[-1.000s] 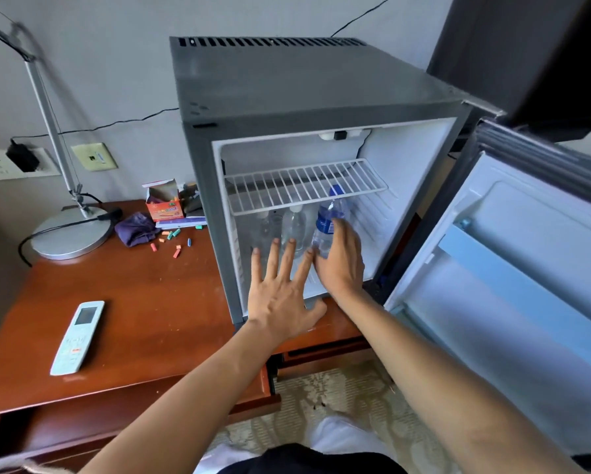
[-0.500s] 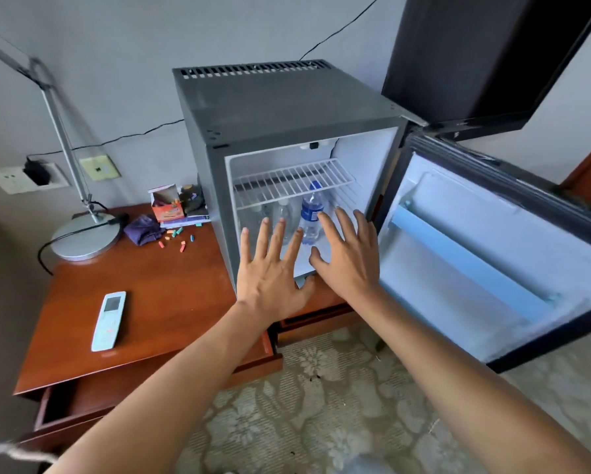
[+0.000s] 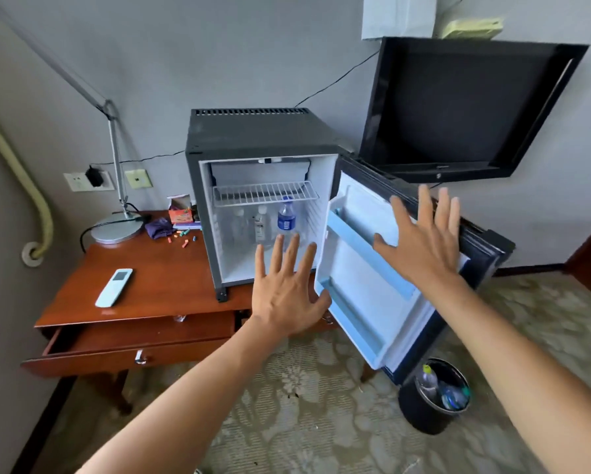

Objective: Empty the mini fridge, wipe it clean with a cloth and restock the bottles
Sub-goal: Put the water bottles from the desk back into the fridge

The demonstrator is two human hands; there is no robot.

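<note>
Fridge: your black box-shaped mini fridge (image 3: 253, 138) with a white plastic interior stands on the reddish-brown wooden desk (image 3: 150, 285), its door (image 3: 372, 285) swung wide to your right
Bottles: the clear plastic bottle with a blue label and blue cap (image 3: 286, 217) stands upright on the fridge floor, under the white wire shelf (image 3: 263, 193); two paler clear bottles (image 3: 260, 224) stand just to its left, further in; each one's long axis is vertical
Left hand: your left hand (image 3: 287, 295) floats in front of the fridge opening with fingers straight and spread, holding nothing; the blue-labelled bottle lies directly beyond its fingertips, further into the cavity
Right hand: your right hand (image 3: 424, 241) is also spread flat and holds nothing, raised before the inner face of the door, well to the right of the bottles
Nearer hand: your left, by a clear margin; it lines up with the opening, while your right would have to cross back past the door edge
Cloth: a crumpled purple cloth (image 3: 159, 227) lies on the desk beside the silver lamp base (image 3: 116, 229), well apart from both hands
Stage, as a judgement: the emptying looks not yet done, since the bottles are inside
Next move, as a judgement: reach straight forward with your left, and wrap the upright body of the bottle from the side
</note>
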